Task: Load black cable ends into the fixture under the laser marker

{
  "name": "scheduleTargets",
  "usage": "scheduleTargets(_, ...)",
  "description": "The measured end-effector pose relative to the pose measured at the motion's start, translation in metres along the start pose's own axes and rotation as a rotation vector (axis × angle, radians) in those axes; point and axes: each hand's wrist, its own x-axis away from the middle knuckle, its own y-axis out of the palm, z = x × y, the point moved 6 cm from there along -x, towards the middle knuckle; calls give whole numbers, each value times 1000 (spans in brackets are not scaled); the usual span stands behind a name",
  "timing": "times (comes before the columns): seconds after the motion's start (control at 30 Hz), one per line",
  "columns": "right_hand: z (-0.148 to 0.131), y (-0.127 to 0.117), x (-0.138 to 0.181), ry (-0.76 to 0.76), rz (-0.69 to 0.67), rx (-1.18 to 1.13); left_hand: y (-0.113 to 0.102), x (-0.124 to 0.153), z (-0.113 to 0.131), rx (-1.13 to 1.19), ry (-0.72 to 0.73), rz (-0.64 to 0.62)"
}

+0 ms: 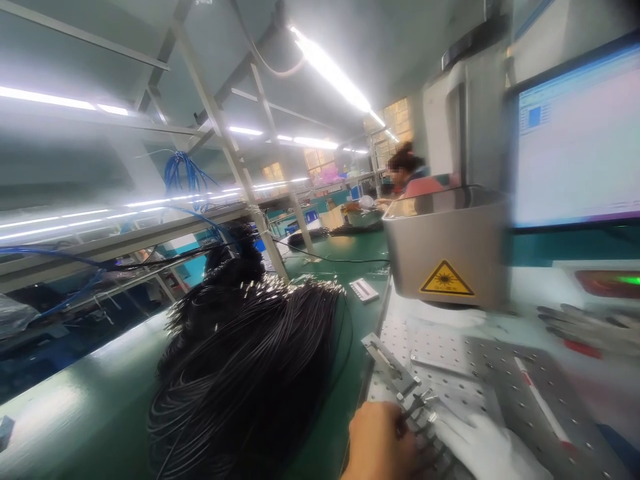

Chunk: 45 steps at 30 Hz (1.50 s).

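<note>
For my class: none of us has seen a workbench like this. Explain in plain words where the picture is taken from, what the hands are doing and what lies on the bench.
The picture comes from a camera worn on a person's head, looking forward and down, and it is blurred by motion. At the bottom edge are that person's two hands: the bare left hand and the right hand, which looks covered by a white glove. Both touch a small metal fixture lying on a perforated metal plate. Whether either hand grips it cannot be told. To the left, a big bundle of black cables lies on the green bench. Behind the plate stands a metal box with a yellow laser warning sign, and beside it a computer screen. Further along the bench another person works.
</note>
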Motion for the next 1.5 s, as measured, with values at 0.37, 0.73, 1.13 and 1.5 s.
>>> scheduleTargets(0.37, 1, 5, -8, 86, -33, -51, 5, -7, -7, 161, -25, -13)
scheduleTargets(0.73, 1, -3, -11, 18, -38, -40, 9, -10, -8, 230, 10, -16)
scheduleTargets(1.13, 3, -9, -17, 110, 90, -76, 6, -26, -22, 801, 12, -62)
scheduleTargets(1.5, -2, -13, -21, 41, 40, 41, -3, -19, -14, 493, 78, 50)
